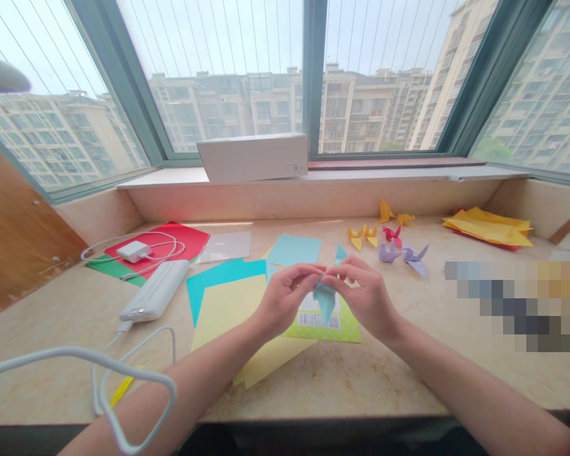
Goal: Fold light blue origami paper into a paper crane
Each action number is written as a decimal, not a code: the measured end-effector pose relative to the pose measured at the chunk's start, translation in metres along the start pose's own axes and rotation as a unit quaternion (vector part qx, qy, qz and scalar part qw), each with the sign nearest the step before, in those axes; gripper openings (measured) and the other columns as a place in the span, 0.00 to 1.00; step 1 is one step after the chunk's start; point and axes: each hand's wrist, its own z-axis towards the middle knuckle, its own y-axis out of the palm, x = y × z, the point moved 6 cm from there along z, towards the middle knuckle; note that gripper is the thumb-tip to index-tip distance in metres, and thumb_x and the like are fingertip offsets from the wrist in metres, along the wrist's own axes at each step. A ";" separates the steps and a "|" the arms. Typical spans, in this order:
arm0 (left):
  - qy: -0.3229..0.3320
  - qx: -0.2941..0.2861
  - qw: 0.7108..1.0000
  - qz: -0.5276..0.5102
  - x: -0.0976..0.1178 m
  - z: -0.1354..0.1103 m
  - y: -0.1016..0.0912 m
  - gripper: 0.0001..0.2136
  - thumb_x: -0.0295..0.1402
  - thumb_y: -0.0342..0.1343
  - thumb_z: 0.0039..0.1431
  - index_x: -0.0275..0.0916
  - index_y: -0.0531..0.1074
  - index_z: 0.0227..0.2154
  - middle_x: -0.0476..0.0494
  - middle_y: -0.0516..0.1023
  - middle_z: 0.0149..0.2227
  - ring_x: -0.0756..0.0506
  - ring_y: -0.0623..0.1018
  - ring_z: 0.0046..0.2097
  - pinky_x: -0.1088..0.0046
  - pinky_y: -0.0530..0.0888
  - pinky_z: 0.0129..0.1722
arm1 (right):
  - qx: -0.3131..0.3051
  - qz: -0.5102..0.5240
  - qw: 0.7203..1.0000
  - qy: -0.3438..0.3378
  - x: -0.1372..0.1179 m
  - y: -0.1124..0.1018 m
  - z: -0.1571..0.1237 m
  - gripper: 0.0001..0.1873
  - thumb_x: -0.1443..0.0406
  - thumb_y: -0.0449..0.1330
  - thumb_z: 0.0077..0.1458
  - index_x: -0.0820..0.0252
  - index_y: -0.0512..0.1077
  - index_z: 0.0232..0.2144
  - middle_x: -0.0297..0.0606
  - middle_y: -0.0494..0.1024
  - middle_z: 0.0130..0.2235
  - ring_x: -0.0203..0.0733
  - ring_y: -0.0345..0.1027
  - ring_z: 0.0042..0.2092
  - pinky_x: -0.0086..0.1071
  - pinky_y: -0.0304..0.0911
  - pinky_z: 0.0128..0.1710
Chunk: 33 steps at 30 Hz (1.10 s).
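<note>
A light blue origami crane, partly folded, is pinched between both my hands above the counter. My left hand grips it from the left with thumb and fingertips together. From the other side my right hand pinches it, and a pointed blue tip sticks up behind those fingers. The fingers hide the middle of the folded paper. Beneath lies a green dotted packet with a white label. Pale yellow sheets and bright blue paper spread out beside my left hand. A light blue square sheet lies just beyond.
Several finished cranes, yellow, red and purple, stand at the back right. Farther right is a yellow paper stack. On the left are a white power bank, a charger and a looping white cable. A white box rests on the sill.
</note>
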 end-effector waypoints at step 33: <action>0.025 0.044 0.986 0.161 0.002 0.000 -0.008 0.08 0.37 0.60 0.60 0.36 0.75 0.33 0.44 0.81 0.32 0.46 0.81 0.36 0.73 0.78 0.35 | -0.026 0.007 0.998 0.053 0.012 0.003 0.003 0.11 0.55 0.65 0.55 0.54 0.79 0.29 0.41 0.72 0.44 0.48 0.68 0.49 0.46 0.62 0.52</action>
